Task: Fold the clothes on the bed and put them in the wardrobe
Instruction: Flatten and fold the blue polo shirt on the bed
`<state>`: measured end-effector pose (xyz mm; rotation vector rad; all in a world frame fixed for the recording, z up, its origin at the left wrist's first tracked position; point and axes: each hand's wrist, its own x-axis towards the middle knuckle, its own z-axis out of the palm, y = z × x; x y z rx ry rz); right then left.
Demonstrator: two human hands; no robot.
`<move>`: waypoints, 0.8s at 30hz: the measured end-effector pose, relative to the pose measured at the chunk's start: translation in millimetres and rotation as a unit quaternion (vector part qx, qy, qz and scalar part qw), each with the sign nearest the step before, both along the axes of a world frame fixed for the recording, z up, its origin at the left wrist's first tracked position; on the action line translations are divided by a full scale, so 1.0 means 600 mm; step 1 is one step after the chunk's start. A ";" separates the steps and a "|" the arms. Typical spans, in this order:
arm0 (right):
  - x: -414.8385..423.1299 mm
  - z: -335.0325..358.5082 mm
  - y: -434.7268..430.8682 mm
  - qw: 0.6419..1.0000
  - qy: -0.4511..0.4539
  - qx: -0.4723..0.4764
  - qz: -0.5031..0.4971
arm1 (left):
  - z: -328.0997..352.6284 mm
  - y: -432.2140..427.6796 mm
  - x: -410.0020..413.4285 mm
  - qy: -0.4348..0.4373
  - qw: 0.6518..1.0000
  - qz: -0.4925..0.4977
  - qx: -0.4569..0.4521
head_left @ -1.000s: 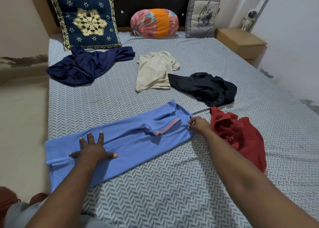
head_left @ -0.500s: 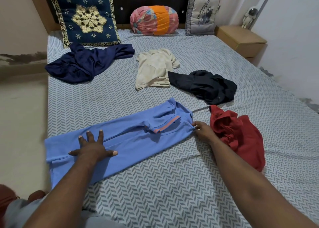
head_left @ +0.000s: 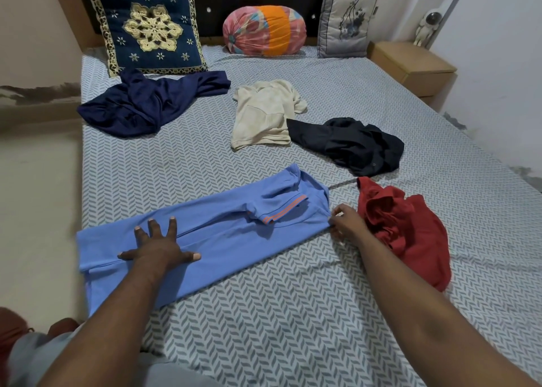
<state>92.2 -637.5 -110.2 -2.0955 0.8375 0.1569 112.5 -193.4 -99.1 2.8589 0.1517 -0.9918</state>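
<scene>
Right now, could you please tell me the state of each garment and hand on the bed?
blue polo shirt: flat, folded lengthwise into a strip
left hand: open, pressing flat on the polo's hem end
right hand: pinching the polo's collar-end edge
red garment: crumpled, unfolded
black garment: crumpled, unfolded
cream shirt: loosely laid, unfolded
navy garment: crumpled, unfolded

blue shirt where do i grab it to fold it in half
Probably the collar end: the blue shirt lies as a long narrow strip, its hem end pressed flat by the left hand. Come from the right, where the right hand is at that edge, and lift it toward the hem.
</scene>
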 end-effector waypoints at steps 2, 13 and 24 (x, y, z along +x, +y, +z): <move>0.000 0.005 0.005 0.989 0.017 -0.145 -0.004 | 0.000 0.000 -0.002 -0.004 1.000 0.000 -0.001; 0.130 0.031 0.173 0.861 -0.135 -0.379 0.310 | -0.010 0.050 -0.038 -0.068 0.995 -0.066 0.014; 0.152 0.039 0.325 0.854 -0.123 -0.382 0.331 | -0.003 0.160 -0.101 -0.206 0.967 0.140 -0.054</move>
